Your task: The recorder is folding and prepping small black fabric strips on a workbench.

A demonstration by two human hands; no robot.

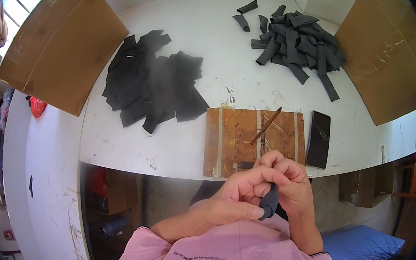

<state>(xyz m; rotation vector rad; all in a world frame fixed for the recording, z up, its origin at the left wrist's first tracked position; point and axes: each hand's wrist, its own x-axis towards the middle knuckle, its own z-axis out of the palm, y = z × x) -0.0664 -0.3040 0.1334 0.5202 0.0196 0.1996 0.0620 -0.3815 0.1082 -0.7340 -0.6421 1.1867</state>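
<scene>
While the wooden board [242, 139] lay on the table [209, 53], both hands, left [236, 198] and right [288, 182], were closed around a dark strip [269, 204].

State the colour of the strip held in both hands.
The strip is dark grey, almost black; the head view shows it best, between the fingers.

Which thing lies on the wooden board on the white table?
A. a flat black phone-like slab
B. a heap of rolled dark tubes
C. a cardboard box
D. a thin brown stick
D: the thin brown stick lies slanted across the wooden board, while the black slab rests on the table to the board's right.
</scene>
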